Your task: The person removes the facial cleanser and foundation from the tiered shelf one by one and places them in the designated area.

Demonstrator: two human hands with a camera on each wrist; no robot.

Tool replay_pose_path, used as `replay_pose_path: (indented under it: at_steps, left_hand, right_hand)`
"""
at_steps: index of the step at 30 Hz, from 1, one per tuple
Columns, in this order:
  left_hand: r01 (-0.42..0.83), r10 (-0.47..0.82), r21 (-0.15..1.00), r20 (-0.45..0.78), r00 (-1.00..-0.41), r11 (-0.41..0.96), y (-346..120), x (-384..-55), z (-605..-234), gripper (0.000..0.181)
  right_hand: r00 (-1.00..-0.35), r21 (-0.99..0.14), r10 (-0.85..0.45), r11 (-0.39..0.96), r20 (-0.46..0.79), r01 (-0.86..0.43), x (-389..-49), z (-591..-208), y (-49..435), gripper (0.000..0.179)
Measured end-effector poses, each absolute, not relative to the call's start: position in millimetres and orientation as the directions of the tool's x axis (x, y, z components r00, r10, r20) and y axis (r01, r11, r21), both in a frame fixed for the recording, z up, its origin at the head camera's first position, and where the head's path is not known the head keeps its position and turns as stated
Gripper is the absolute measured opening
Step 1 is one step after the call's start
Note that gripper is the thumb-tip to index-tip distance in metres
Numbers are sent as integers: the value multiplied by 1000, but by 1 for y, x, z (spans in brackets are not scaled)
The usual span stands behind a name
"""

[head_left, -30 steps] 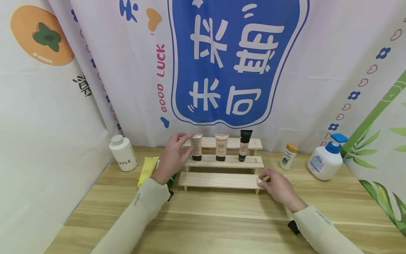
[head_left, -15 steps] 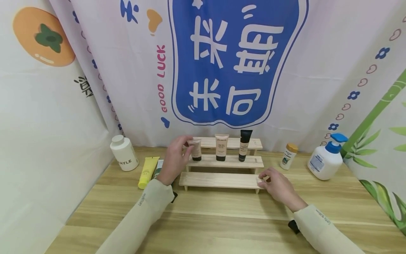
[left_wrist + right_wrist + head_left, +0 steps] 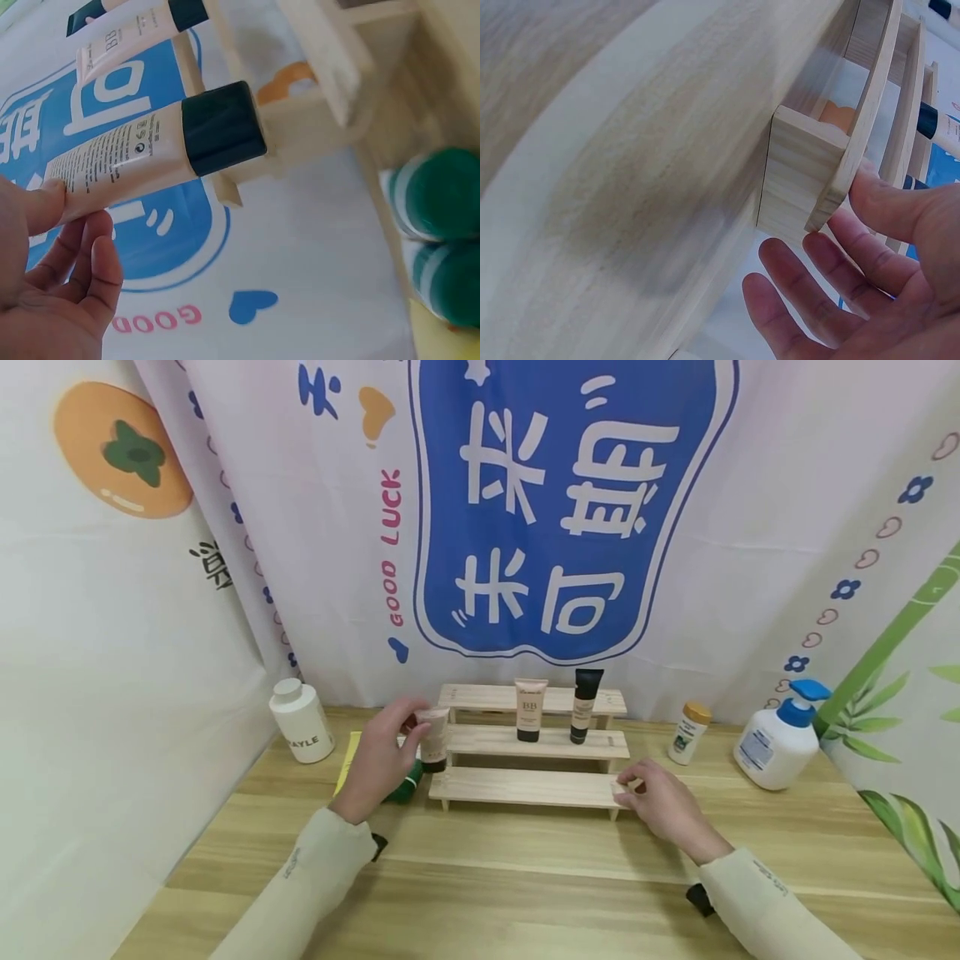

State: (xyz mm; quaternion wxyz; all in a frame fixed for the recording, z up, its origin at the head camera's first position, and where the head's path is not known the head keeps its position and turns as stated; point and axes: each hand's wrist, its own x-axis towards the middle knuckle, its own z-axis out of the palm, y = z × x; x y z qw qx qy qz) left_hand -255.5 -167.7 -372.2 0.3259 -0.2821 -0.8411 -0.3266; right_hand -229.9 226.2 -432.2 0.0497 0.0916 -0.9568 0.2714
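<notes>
In the head view my left hand (image 3: 382,756) pinches a beige cosmetic tube (image 3: 433,739) by its flat top end, black cap downward, just off the left end of the wooden tiered stand (image 3: 525,787). The left wrist view shows thumb and fingertips on the tube's end and fine print on its back. My right hand (image 3: 663,806) holds the right end of the stand's lowest shelf between thumb and index finger; its other fingers are spread in the right wrist view. A BB cream tube (image 3: 529,710) and a black-topped tube (image 3: 584,706) stand upright on the middle shelf.
On the left are a white bottle (image 3: 302,722), a yellow tube (image 3: 349,760) partly behind my hand, and green-capped tubes (image 3: 442,191). A small orange-capped bottle (image 3: 688,733) and a blue-topped pump bottle (image 3: 776,743) stand right. A printed curtain (image 3: 337,568) hangs behind.
My left hand has taken the leftmost tube off the middle shelf and moved it left and slightly down. The right hand keeps its place on the stand's end.
</notes>
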Motion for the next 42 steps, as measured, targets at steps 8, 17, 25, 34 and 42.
replay_pose_path:
  at_steps: [8, 17, 25, 34, 42]
  left_hand:
    - [614, 304, 368, 624, -719, 698, -189, -232, -384, 26]
    - [300, 298, 502, 87, -951, 811, -203, -212, -394, 20]
    - [178, 233, 543, -33, -972, 821, -211, -208, -410, 17]
    - [111, 189, 534, -95, -977, 838, -217, -208, -422, 7]
    - [38, 128, 482, -155, -980, 875, -217, -204, -425, 18]
  right_hand:
    - [-980, -513, -141, 837, 139, -193, -228, -432, 228, 21]
    - [-979, -508, -141, 839, 144, -196, -229, -432, 228, 21]
    - [-980, -512, -140, 837, 141, -193, -229, -431, 227, 21]
    - [-980, -515, -138, 835, 142, -192, -230, -431, 226, 21]
    - [-979, -518, -146, 832, 143, -200, -230, -432, 226, 22]
